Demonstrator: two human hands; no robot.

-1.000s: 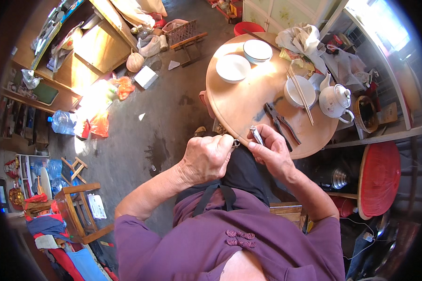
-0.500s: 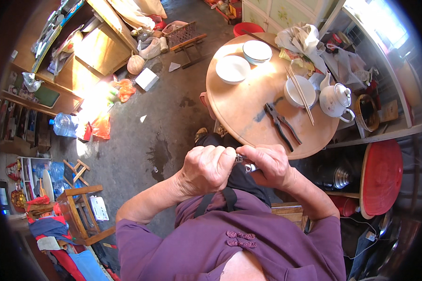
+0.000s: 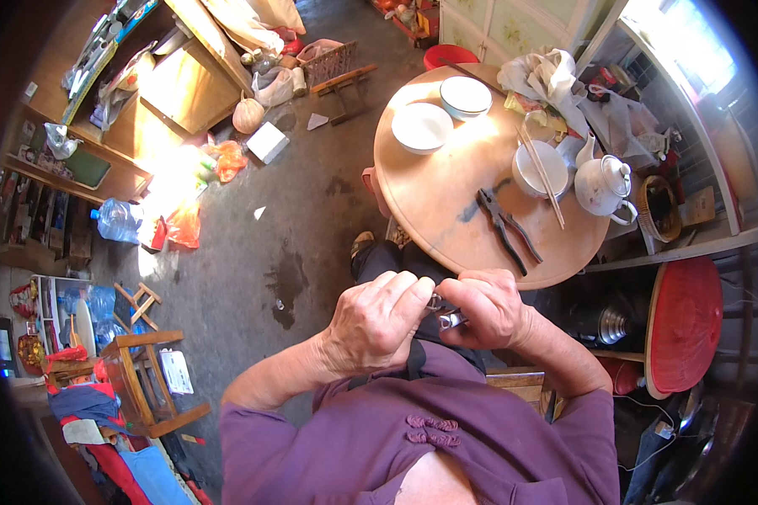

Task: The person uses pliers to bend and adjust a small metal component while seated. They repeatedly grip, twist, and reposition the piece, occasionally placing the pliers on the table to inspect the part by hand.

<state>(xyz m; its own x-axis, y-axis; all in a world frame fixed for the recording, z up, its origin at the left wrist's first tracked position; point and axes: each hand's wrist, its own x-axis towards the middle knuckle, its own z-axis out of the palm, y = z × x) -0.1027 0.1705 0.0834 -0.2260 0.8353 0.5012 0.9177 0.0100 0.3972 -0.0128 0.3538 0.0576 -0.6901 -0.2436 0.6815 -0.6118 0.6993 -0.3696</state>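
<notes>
Hands meet close in front of the torso, above the lap, just near of the round wooden table. Left hand is curled, fingers bent over toward the right, fingertips pinching a small metal piece that sits between both hands. Right hand is clenched around the same piece from the right side, thumb pressing on top. What the piece is exactly: too small and mostly covered, cannot tell. Both hands touch each other at the fingertips. On the table, right of centre, dark pliers lie flat, handles pointing to the near right edge, well apart from the hands. Farther right: a white bowl with chopsticks laid across it, and a white teapot just beside it. At the far side of the table, a white plate and a second white bowl, near each other. Red round lid stands at the near right, off the table. Left of the person: bare concrete floor, a wooden chair at the near left, a clear water jug further left.
</notes>
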